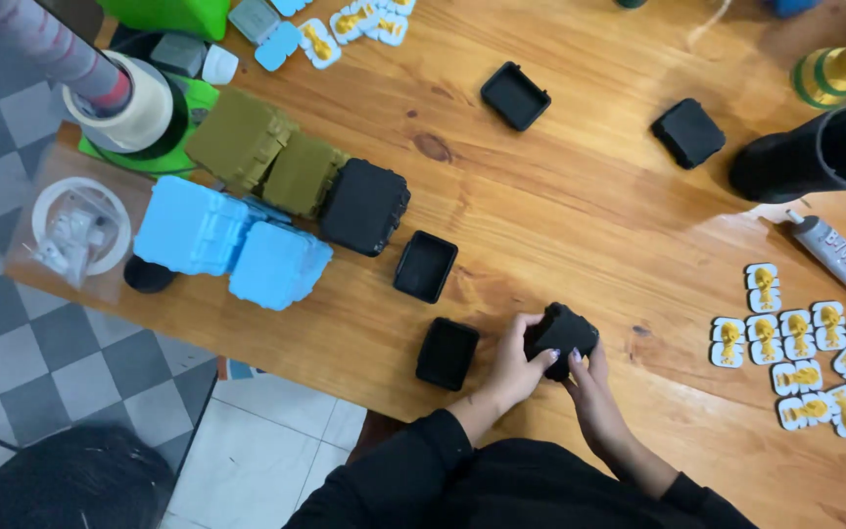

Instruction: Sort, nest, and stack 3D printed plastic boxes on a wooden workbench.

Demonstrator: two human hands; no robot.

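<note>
Left hand (513, 360) and right hand (591, 392): grip clenched on black box (562, 336), lower centre. Three open black trays (447, 353) unfilled; finished boxes (364, 206) stacked upper left on surface (580, 196).

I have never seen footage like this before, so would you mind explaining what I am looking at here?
This is one picture from a camera worn on a person's head, looking straight down at their own two bare hands; there is no machine. The left hand and right hand together hold a small black box over a wooden table. Just left of the hands lie two open black trays, one above the other. Further left stand larger moulded boxes: two light blue boxes, two olive ones and a black one. On the right are small white tiles with yellow figures, a tube of glue and a black pipe. A roll of tape sits at the top left.
</note>
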